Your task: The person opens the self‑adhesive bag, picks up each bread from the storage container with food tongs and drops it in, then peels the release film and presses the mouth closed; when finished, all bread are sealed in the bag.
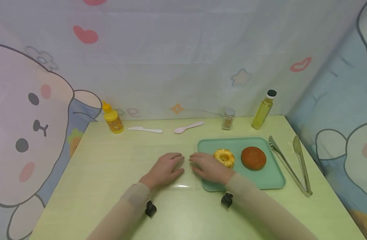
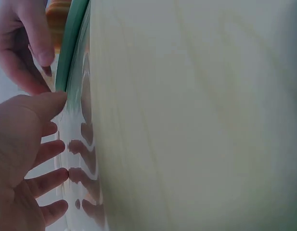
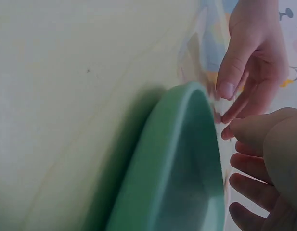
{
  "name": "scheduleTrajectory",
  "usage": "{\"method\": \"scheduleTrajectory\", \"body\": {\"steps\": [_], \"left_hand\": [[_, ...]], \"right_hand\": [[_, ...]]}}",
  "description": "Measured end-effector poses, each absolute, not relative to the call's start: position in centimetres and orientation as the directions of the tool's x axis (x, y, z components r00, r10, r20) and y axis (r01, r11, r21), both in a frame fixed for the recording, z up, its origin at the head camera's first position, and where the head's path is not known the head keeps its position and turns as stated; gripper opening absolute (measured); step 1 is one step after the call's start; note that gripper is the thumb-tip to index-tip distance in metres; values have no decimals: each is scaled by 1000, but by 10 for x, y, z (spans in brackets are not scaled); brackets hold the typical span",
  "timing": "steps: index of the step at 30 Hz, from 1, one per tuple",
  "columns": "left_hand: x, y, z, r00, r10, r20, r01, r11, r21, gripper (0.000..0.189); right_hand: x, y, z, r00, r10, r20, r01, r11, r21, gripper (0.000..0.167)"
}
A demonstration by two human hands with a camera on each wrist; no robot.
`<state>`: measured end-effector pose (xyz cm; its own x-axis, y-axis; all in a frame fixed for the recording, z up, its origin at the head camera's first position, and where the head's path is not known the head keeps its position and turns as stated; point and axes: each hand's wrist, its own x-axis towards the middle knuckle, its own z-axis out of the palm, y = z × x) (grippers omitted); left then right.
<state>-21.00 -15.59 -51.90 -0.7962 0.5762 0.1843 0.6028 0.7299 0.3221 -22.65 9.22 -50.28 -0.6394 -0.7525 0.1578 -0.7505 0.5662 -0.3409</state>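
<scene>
A clear glossy sheet (image 1: 183, 182) lies flat on the table, left of a green tray (image 1: 246, 180). My left hand (image 1: 166, 168) is over the sheet, its relaxed fingers spread and pointing down at it; their reflections show on its surface in the left wrist view. My right hand (image 1: 209, 166) reaches across the tray's left rim, fingers loosely bent, fingertips close over the sheet's right edge. Neither hand holds anything. On the tray sit a yellow ring-shaped bun (image 1: 224, 157), partly hidden by my right hand, and a round brown bun (image 1: 253, 158).
Along the back stand a yellow squeeze bottle (image 1: 113, 120), a white plastic knife (image 1: 145, 129), a pink spoon (image 1: 187, 128), a small shaker jar (image 1: 228, 119) and an oil bottle (image 1: 263, 111). Metal tongs (image 1: 291, 170) lie right of the tray. A printed cloth (image 1: 171, 66) hangs behind.
</scene>
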Motion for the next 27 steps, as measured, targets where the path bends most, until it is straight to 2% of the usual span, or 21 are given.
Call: {"method": "scheduleTrajectory", "body": {"steps": [7,14,19,27], "left_hand": [[-214,-153,-521,-804,579,135,592,762,261,46],[-215,-152,-519,-827,561,26,544,789,285,60],[-217,-152,-520,-821,567,-69,526,797,295,64],[-216,-150,-520,-825,561,-66,524,804,283,57]], "right_hand": [[-230,85,-513,-600,-774,201,-798,562,-220,8],[-231,82,-516,-601,-771,208,-797,563,-217,8],[-232,82,-517,-609,-768,200,-792,573,-213,7],[-233,82,-519,-600,-770,217,-799,562,-213,6]]}}
